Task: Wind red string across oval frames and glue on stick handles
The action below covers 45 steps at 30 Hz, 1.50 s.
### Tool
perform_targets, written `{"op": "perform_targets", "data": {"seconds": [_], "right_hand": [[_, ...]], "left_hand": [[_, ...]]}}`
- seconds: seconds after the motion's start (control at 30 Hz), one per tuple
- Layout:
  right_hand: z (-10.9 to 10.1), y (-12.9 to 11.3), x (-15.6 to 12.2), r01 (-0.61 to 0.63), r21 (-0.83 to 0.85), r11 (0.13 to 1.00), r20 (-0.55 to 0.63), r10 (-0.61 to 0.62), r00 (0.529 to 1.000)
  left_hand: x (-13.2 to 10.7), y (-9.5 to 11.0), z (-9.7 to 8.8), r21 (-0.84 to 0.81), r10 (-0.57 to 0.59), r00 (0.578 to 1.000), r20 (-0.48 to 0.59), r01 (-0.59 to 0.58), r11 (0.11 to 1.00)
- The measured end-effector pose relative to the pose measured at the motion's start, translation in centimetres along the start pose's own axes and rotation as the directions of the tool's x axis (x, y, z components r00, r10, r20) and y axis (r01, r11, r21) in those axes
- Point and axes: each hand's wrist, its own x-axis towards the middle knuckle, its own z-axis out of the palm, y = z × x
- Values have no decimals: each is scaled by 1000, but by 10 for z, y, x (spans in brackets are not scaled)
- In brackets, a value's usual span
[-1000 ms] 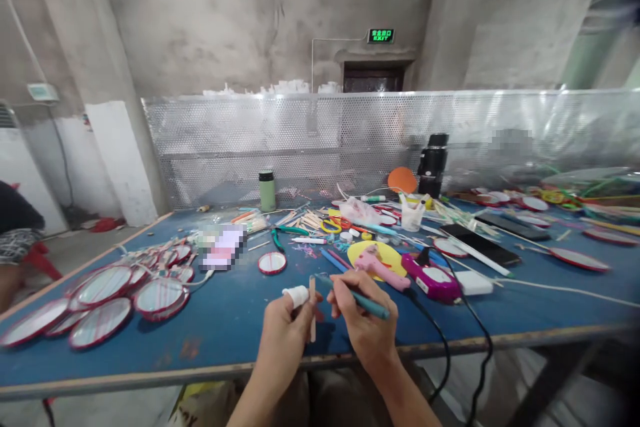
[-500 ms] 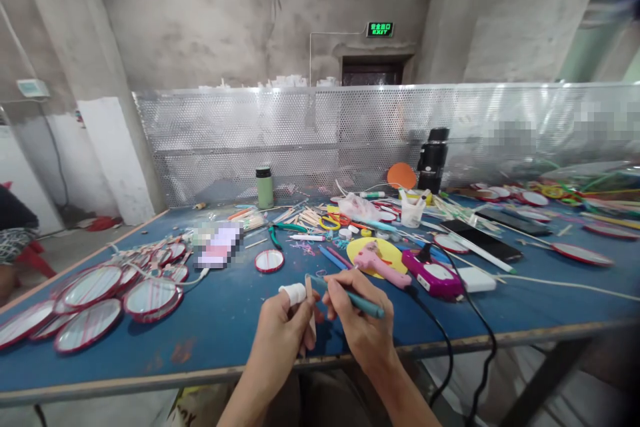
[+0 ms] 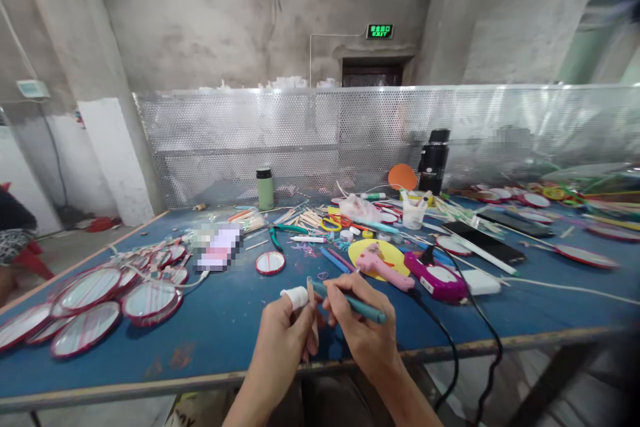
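My left hand (image 3: 280, 340) pinches a flat wooden craft stick (image 3: 311, 292) upright above the table's front edge. One of its fingers wears a white wrapping (image 3: 297, 297). My right hand (image 3: 369, 333) is closed around a teal pen (image 3: 369, 310), gripped as for writing. The pen's front end points left and meets the stick near its top; whether they touch is hard to tell. Beyond my hands lie a small round red-rimmed disc (image 3: 270, 263) and a pink glue gun (image 3: 386, 268) resting on a yellow disc (image 3: 357, 252).
Red-rimmed discs (image 3: 95, 287) are piled at left beside a phone (image 3: 220, 248). A purple device (image 3: 436, 279) with a black cord (image 3: 453, 340) sits at right. Pliers (image 3: 275, 238), scissors (image 3: 331, 221), a green bottle (image 3: 265, 189) and a black flask (image 3: 434, 163) stand or lie farther back.
My hands keep the same grip on the stick and pen, with only a very slight shift. The view has moved a little; the objects on the table stay in place.
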Motion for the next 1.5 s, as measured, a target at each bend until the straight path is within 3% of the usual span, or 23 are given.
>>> {"op": "perform_targets", "data": {"seconds": [1.3,1.5], "right_hand": [[1,2,-2,-16,-15,1000,22,17,1000],[1,4,-2,-29,-47,998,-26,28,999]], "left_hand": [[0,6,0,-12,-12,1000,9,12,1000],[0,9,1,-30,-23,1000,12,23,999]]}}
